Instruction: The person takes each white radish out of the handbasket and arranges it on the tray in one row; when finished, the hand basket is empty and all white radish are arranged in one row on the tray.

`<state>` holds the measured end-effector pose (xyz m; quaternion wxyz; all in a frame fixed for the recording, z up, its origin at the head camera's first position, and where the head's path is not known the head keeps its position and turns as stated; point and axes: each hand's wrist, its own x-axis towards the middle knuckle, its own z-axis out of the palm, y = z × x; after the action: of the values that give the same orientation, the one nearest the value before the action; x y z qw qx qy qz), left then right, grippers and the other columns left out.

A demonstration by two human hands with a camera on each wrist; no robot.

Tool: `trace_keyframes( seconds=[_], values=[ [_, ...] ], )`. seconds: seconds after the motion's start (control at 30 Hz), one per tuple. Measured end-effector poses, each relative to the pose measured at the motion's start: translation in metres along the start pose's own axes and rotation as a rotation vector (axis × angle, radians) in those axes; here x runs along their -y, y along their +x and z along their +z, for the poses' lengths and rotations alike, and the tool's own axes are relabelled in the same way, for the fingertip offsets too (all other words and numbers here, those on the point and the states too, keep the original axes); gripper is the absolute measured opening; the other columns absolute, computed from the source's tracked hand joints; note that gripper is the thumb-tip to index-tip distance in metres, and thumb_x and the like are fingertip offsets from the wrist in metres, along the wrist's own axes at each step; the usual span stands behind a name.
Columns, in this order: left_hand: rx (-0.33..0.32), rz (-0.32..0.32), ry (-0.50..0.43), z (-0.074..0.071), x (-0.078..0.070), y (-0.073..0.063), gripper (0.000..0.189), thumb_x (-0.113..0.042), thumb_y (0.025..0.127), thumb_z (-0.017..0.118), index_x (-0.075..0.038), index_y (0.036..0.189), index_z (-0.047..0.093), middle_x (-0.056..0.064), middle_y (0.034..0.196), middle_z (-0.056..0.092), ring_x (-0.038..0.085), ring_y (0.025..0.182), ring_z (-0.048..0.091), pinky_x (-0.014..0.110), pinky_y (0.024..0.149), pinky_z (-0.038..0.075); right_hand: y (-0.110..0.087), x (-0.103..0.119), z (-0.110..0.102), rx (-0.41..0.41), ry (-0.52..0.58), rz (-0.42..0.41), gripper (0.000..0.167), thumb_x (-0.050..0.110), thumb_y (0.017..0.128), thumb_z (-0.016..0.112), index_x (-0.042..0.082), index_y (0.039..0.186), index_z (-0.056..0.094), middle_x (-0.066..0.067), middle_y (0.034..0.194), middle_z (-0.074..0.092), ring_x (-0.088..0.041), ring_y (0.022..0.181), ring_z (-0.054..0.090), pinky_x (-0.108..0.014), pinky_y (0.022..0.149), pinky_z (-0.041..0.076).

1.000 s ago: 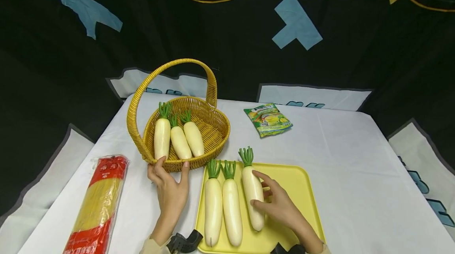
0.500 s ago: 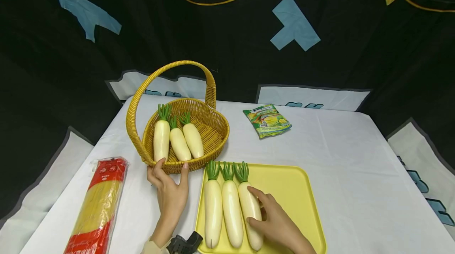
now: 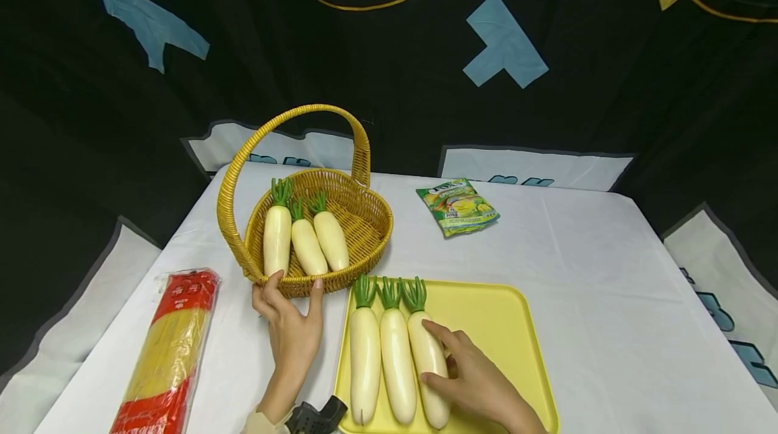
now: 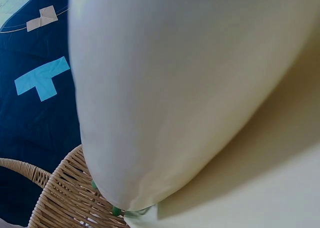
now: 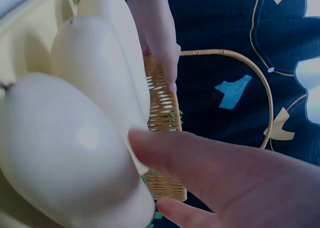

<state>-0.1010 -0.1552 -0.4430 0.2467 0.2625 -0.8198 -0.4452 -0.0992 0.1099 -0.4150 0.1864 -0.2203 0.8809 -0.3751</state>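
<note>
Three white radishes with green stalks lie side by side on a yellow tray (image 3: 498,326): a left radish (image 3: 365,353), a middle radish (image 3: 398,366) and a right radish (image 3: 427,360). My right hand (image 3: 477,380) holds the right radish from its right side, thumb and fingers about its body. With my left hand (image 3: 292,333) I grip the front rim of a wicker basket (image 3: 371,218). Inside it lie three smaller radishes (image 3: 277,235). A pale radish (image 4: 165,87) fills most of the left wrist view, hiding the left hand there. The right wrist view shows my right thumb (image 5: 165,150) against a radish.
A red and yellow packet of noodles (image 3: 167,353) lies on the white table left of my left hand. Farther back is a green sachet (image 3: 458,206), right of the basket. The basket's tall handle (image 3: 292,110) arches above it. A dark cloth (image 3: 395,69) hangs behind the table.
My right hand has brought the right radish down and leftward, beside the middle one on the tray. Over the last half second little moves. My left hand stays on the basket.
</note>
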Motion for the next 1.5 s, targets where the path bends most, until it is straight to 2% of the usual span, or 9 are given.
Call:
trace_keyframes(
  seconds=[0.33,0.47,0.6,0.7,0.9,1.0,1.2,1.37,1.5],
  values=[
    [-0.004,0.007,0.018,0.001,0.000,0.001,0.064,-0.045,0.087,0.053,-0.016,0.133,0.020,0.023,0.144,-0.005,0.052,0.097,0.046,0.053,0.069,0.039,0.016,0.000,-0.014,-0.005,-0.050,0.013,0.073,0.055,0.079,0.060,0.024,0.139,0.033,-0.005,0.099,0.048,-0.013,0.086,0.052,-0.025,0.065,0.042],
    [-0.010,0.007,0.015,0.001,0.000,0.001,0.064,-0.045,0.087,0.053,-0.016,0.133,0.020,0.023,0.144,-0.004,0.052,0.096,0.046,0.054,0.068,0.039,0.031,0.005,-0.024,-0.051,-0.034,0.000,0.071,0.050,0.079,0.062,0.023,0.139,0.034,-0.011,0.114,0.050,-0.021,0.096,0.053,-0.030,0.068,0.044],
    [-0.011,0.004,0.013,0.001,-0.001,0.002,0.064,-0.045,0.087,0.053,-0.016,0.133,0.020,0.023,0.145,-0.005,0.052,0.096,0.046,0.053,0.069,0.039,0.050,0.016,-0.037,-0.107,0.017,-0.056,0.064,0.044,0.083,0.061,0.028,0.138,0.034,-0.010,0.129,0.046,-0.028,0.108,0.052,-0.040,0.081,0.046],
    [-0.009,0.005,0.015,0.001,-0.001,0.002,0.064,-0.045,0.087,0.053,-0.016,0.133,0.020,0.024,0.144,-0.005,0.052,0.096,0.046,0.053,0.068,0.039,0.068,0.027,-0.047,-0.141,0.032,-0.135,0.061,0.040,0.085,0.060,0.028,0.138,0.033,-0.008,0.130,0.046,-0.028,0.112,0.052,-0.045,0.089,0.043],
    [-0.002,0.008,0.013,0.001,0.000,0.000,0.065,-0.044,0.087,0.054,-0.014,0.133,0.020,0.025,0.144,-0.005,0.053,0.100,0.044,0.054,0.069,0.040,0.102,0.057,-0.060,-0.170,-0.049,-0.221,0.060,0.039,0.087,0.058,0.026,0.139,0.031,-0.008,0.130,0.045,-0.026,0.112,0.050,-0.044,0.088,0.044],
    [0.001,0.001,0.015,0.001,0.000,-0.001,0.065,-0.045,0.087,0.054,-0.015,0.134,0.019,0.025,0.144,-0.006,0.053,0.100,0.044,0.053,0.069,0.040,0.120,0.076,-0.062,-0.153,-0.119,-0.248,0.063,0.041,0.086,0.057,0.023,0.140,0.030,-0.008,0.131,0.045,-0.025,0.112,0.049,-0.042,0.086,0.045],
    [-0.002,0.000,0.032,0.001,0.001,-0.001,0.065,-0.045,0.087,0.053,-0.016,0.133,0.019,0.025,0.144,-0.005,0.052,0.094,0.047,0.053,0.066,0.040,0.164,0.105,-0.055,-0.058,-0.180,-0.308,0.066,0.038,0.087,0.058,0.016,0.142,0.028,-0.014,0.134,0.042,-0.024,0.117,0.045,-0.042,0.095,0.041],
    [-0.009,0.014,0.032,0.000,0.000,-0.001,0.064,-0.043,0.087,0.054,-0.015,0.133,0.019,0.026,0.143,-0.004,0.052,0.095,0.047,0.054,0.068,0.040,0.197,0.116,-0.041,0.033,-0.230,-0.271,0.066,0.036,0.089,0.056,0.016,0.143,0.024,-0.012,0.146,0.030,-0.029,0.135,0.027,-0.044,0.106,0.029],
    [-0.018,0.021,0.031,0.001,0.000,0.000,0.063,-0.042,0.087,0.055,-0.015,0.132,0.021,0.026,0.143,-0.002,0.052,0.096,0.046,0.054,0.069,0.040,0.215,0.116,-0.030,0.077,-0.267,-0.207,0.068,0.036,0.090,0.054,0.017,0.145,0.019,-0.007,0.150,0.024,-0.032,0.139,0.016,-0.046,0.109,0.025]
  ],
)
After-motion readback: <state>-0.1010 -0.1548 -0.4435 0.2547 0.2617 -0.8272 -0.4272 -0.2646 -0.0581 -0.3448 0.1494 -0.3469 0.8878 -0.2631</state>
